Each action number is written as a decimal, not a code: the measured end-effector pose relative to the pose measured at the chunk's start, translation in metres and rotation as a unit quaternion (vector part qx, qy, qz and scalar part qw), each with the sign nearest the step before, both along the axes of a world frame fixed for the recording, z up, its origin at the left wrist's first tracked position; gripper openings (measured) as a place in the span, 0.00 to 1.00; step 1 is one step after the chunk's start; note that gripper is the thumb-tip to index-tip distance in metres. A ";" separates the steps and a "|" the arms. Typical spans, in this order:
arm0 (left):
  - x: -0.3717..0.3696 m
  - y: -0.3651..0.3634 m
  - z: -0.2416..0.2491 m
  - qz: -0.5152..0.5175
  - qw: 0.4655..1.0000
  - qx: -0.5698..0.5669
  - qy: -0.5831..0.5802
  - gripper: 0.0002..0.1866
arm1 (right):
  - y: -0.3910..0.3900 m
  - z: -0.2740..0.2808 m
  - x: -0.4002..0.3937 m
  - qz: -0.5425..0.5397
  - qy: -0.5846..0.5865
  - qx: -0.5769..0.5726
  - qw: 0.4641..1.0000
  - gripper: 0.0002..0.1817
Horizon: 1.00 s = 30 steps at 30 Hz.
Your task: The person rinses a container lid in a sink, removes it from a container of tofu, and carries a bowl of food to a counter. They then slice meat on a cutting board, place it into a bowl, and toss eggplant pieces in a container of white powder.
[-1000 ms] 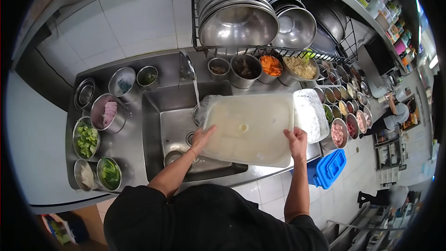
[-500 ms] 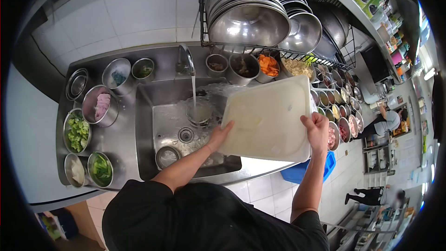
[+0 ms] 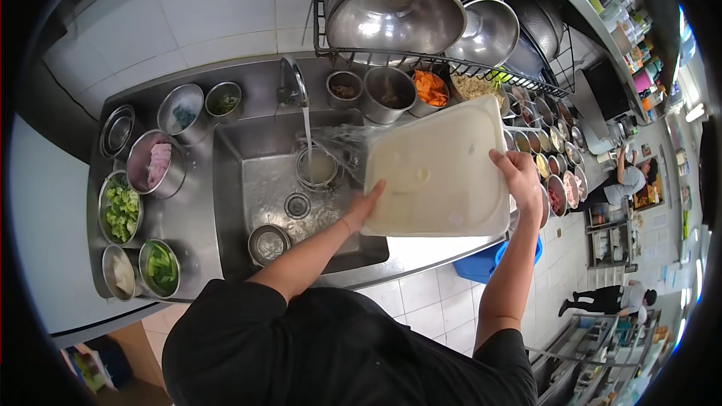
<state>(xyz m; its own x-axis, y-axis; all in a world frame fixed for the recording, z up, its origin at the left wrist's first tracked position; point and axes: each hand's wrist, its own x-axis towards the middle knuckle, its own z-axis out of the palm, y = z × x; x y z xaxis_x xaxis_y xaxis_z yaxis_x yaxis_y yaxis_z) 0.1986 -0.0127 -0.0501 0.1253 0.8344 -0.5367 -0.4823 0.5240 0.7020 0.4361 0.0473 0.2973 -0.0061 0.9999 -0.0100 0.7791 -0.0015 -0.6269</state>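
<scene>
A long, stainless-steel counter (image 3: 197, 237) is running along the white-tiled wall, and a rectangular steel sink (image 3: 259, 188) is occupying its middle. A large, pale, translucent plastic container (image 3: 436, 169) is hanging tilted above the sink's right side and the counter beside it. Large, round, silver metal bowls (image 3: 398, 19) are leaning in a black wire rack (image 3: 406, 57) beyond it. A blue plastic bin (image 3: 474, 268) is standing below the counter's front edge. Steel pots of green vegetables (image 3: 120, 210) and pink food (image 3: 159, 164) are standing left of the sink; a pot of orange pieces (image 3: 430, 89) is standing behind the container. The left hand (image 3: 365, 206) is gripping the container's left edge, thumb over its face; the right hand (image 3: 520, 177) is clamping the right edge likewise. A curved chrome faucet (image 3: 295, 84) is running into a round metal vessel (image 3: 317, 168) in the sink, and clear water (image 3: 340, 143) is streaming beside the container's upper left edge.
</scene>
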 end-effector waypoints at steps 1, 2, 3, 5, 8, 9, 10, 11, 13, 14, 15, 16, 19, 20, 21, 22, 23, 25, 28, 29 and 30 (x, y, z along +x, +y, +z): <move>-0.001 0.001 -0.001 -0.006 1.000 -0.003 -0.010 0.49 | -0.002 0.002 -0.004 0.001 0.000 0.001 1.000 0.32; -0.002 0.002 -0.002 -0.013 1.000 -0.005 -0.019 0.50 | -0.003 0.003 -0.007 0.006 -0.011 0.002 1.000 0.31; -0.004 0.004 -0.003 -0.013 1.000 -0.004 -0.019 0.50 | -0.004 0.005 -0.010 0.012 -0.023 0.003 1.000 0.30; -0.008 0.005 -0.005 -0.049 0.997 -0.040 -0.050 0.53 | -0.007 0.006 -0.022 0.005 -0.065 0.023 0.998 0.31; -0.012 0.004 -0.002 -0.061 0.996 -0.041 -0.052 0.55 | -0.014 0.011 -0.036 -0.002 -0.121 0.045 0.992 0.32; -0.014 0.003 0.000 -0.061 0.996 -0.040 -0.052 0.55 | -0.015 0.012 -0.038 -0.003 -0.135 0.046 0.990 0.32; -0.016 0.003 0.003 -0.075 0.995 -0.039 -0.061 0.56 | -0.016 0.012 -0.038 -0.003 -0.135 0.046 0.990 0.32; -0.017 0.002 0.005 -0.089 0.993 -0.037 -0.070 0.56 | -0.016 0.012 -0.039 0.007 -0.144 0.051 0.988 0.31; -0.017 0.002 0.004 -0.098 0.991 -0.022 -0.089 0.57 | -0.014 0.008 -0.037 0.018 -0.156 0.056 0.986 0.30; -0.017 0.001 0.003 -0.106 0.989 -0.008 -0.106 0.57 | -0.011 0.003 -0.034 0.027 -0.152 0.074 0.985 0.31; -0.019 -0.001 0.008 -0.105 0.989 -0.009 -0.107 0.57 | -0.010 0.002 -0.035 0.037 -0.148 0.091 0.984 0.33; -0.020 -0.003 0.014 -0.116 0.988 -0.007 -0.105 0.58 | -0.010 0.003 -0.036 0.038 -0.150 0.090 0.984 0.33; -0.016 0.002 0.001 -0.120 0.990 0.016 -0.066 0.62 | -0.012 0.008 -0.044 0.026 -0.142 0.079 0.986 0.34; -0.012 0.004 -0.013 -0.114 0.993 0.034 -0.028 0.66 | -0.013 0.008 -0.046 0.023 -0.147 0.085 0.985 0.34; -0.009 0.005 -0.020 -0.114 0.993 0.034 -0.028 0.66 | -0.014 0.009 -0.049 0.021 -0.152 0.091 0.984 0.35; -0.006 0.008 -0.025 -0.103 0.994 0.006 0.036 0.67 | -0.015 0.012 -0.054 0.022 -0.154 0.092 0.984 0.35; -0.004 0.010 -0.031 -0.092 0.990 -0.022 0.100 0.69 | -0.018 0.017 -0.059 0.015 -0.161 0.070 0.984 0.34; -0.004 0.007 -0.022 -0.101 0.988 0.002 0.115 0.71 | -0.019 0.019 -0.061 0.009 -0.170 0.048 0.984 0.34; -0.011 0.003 0.004 -0.121 0.983 0.017 0.137 0.72 | -0.017 0.016 -0.057 0.022 -0.183 0.070 0.980 0.33; -0.012 0.000 0.014 -0.134 0.981 0.009 0.143 0.71 | -0.018 0.018 -0.056 0.026 -0.175 0.054 0.983 0.33; -0.010 0.000 0.013 -0.134 0.981 0.009 0.142 0.71 | -0.018 0.020 -0.055 0.028 -0.166 0.038 0.985 0.33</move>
<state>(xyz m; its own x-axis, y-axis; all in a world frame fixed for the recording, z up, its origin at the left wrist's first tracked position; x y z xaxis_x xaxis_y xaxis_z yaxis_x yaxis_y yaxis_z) 0.1884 -0.0123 -0.0369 0.1886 0.8018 -0.5671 -0.1122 0.5913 0.7986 0.3812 0.0290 0.3170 -0.0710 0.9960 0.0537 0.9390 0.0849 -0.3333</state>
